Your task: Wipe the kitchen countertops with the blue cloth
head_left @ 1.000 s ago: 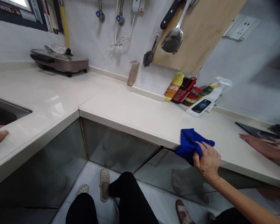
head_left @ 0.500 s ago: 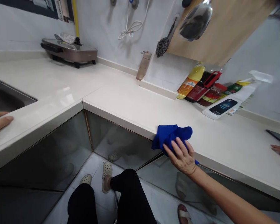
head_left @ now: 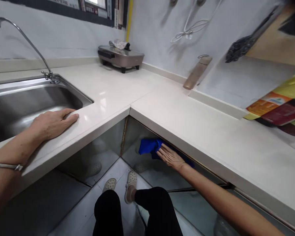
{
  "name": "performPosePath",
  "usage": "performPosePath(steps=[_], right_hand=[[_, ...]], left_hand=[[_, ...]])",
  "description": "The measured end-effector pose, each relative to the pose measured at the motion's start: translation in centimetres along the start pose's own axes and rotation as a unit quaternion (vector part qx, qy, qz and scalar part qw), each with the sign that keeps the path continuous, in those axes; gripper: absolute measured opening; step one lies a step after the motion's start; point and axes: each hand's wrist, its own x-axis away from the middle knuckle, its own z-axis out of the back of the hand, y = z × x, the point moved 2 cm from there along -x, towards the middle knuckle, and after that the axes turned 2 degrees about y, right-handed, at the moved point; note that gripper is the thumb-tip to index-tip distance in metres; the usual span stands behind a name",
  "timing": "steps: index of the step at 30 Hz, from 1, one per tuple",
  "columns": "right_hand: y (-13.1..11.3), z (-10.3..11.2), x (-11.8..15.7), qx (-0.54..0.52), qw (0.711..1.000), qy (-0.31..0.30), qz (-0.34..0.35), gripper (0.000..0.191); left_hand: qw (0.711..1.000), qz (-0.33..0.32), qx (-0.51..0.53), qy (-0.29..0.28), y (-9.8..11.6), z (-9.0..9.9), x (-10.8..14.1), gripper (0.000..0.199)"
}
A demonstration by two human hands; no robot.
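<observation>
My right hand presses a blue cloth against the glossy cabinet door just below the counter's edge. Its fingers lie over the cloth, part of which is hidden behind the hand and wrist. My left hand rests open on the white countertop at the front rim of the steel sink, fingers stretched out and holding nothing. A thin bracelet circles the left wrist.
A curved tap rises behind the sink. In the far corner stands an electric pan with a lid. A beige bottle leans near the wall; a yellow-capped bottle and others are at right. My legs occupy the floor below.
My right hand has moved the blue cloth from the countertop's front edge down onto the cabinet door. The view has swung left, bringing the sink and my whole left hand into sight.
</observation>
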Motion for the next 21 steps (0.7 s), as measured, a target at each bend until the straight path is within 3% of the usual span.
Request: performPosePath(steps=[2, 7, 9, 12, 16, 21], right_hand=[[0.1, -2.4, -3.0, -0.023, 0.999, -0.026, -0.006, 0.042], [0.8, -7.5, -11.9, -0.063, 0.997, -0.049, -0.016, 0.044], [1.4, -8.5, -15.2, -0.079, 0.996, -0.044, -0.019, 0.046], [2.3, -8.4, -18.3, -0.101, 0.994, -0.035, -0.020, 0.049], [2.9, -6.2, -17.7, -0.115, 0.992, -0.029, -0.043, 0.052], [2.1, -3.9, -11.1, -0.090, 0.992, -0.013, -0.088, 0.050]], left_hand=[[0.999, 0.041, 0.022, -0.017, 0.4, 0.2, 0.1, 0.094], [0.998, 0.044, 0.022, -0.029, 1.7, 0.8, 0.7, 0.089], [0.998, 0.048, 0.015, -0.035, 2.1, 1.0, 0.9, 0.087], [0.998, 0.049, -0.002, -0.048, 2.2, 0.9, 0.9, 0.089], [0.997, 0.050, 0.002, -0.057, 1.9, 0.8, 0.5, 0.098], [0.998, 0.042, 0.042, -0.036, 2.0, 1.3, 1.4, 0.098]])
